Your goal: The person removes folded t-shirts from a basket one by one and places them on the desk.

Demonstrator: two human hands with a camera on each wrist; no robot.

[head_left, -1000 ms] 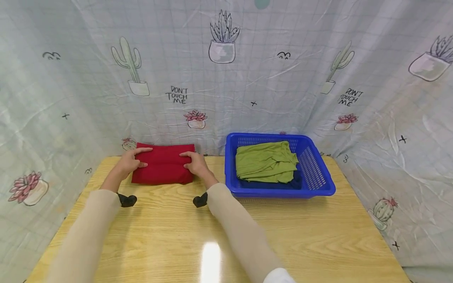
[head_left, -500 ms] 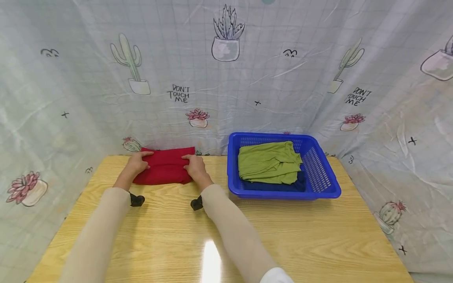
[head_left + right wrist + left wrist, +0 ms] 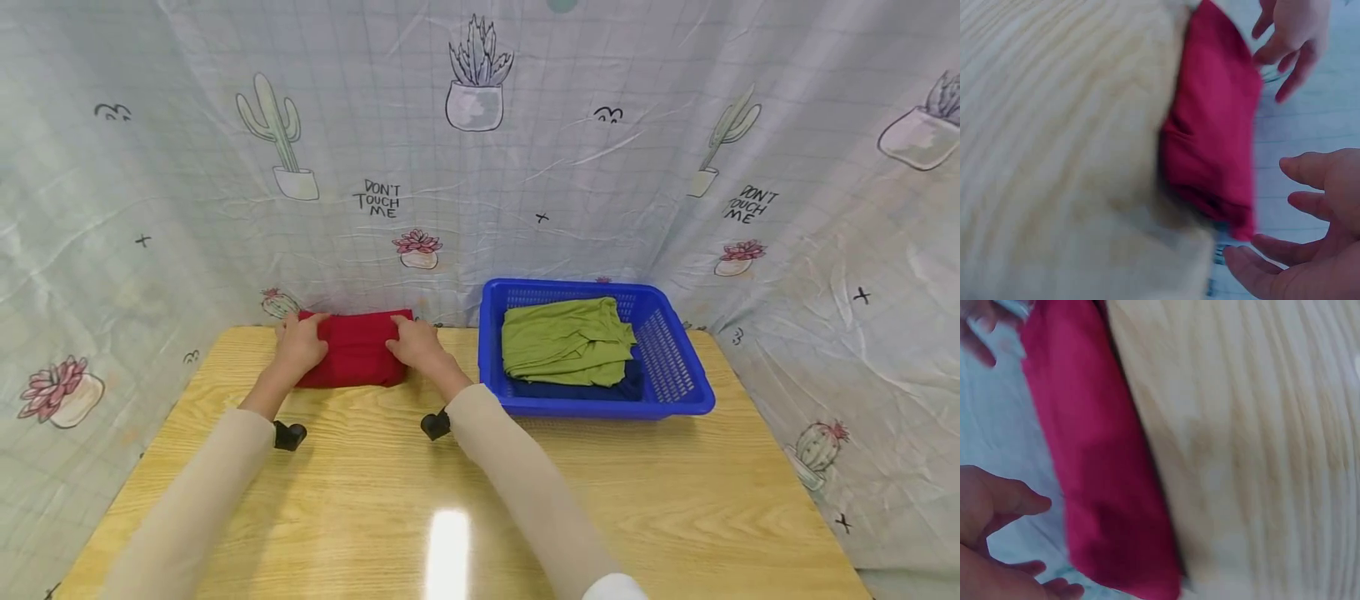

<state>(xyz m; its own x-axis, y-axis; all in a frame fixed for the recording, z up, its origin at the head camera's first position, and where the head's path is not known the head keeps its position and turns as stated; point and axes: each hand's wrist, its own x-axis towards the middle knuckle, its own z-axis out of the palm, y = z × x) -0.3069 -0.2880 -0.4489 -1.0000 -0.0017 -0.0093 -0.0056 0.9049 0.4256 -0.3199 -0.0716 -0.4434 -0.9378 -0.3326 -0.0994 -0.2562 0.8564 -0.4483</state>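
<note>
A folded red cloth [image 3: 362, 350] lies at the back left of the wooden table, against the patterned curtain. My left hand [image 3: 300, 343] is over its left end; in the left wrist view the fingers [image 3: 1019, 499] are parted, with a gap to the cloth [image 3: 1097, 456]. At the right end is my right hand [image 3: 420, 343]. The right wrist view has that hand [image 3: 1313, 231] with spread fingers beside the cloth [image 3: 1217, 125], fingertips near its lower corner. Neither hand grips it.
Right of the cloth stands a blue plastic basket [image 3: 489, 350] with perforated walls. Inside, a folded green garment [image 3: 562, 342] lies on a dark blue cloth [image 3: 633, 382]. The curtain [image 3: 465, 208] borders the table [image 3: 360, 475] at the back and sides.
My left hand has shifted right over the cloth, covering more of its left end. The fingers of both hands, earlier laid on the cloth's ends, have loosened from it.
</note>
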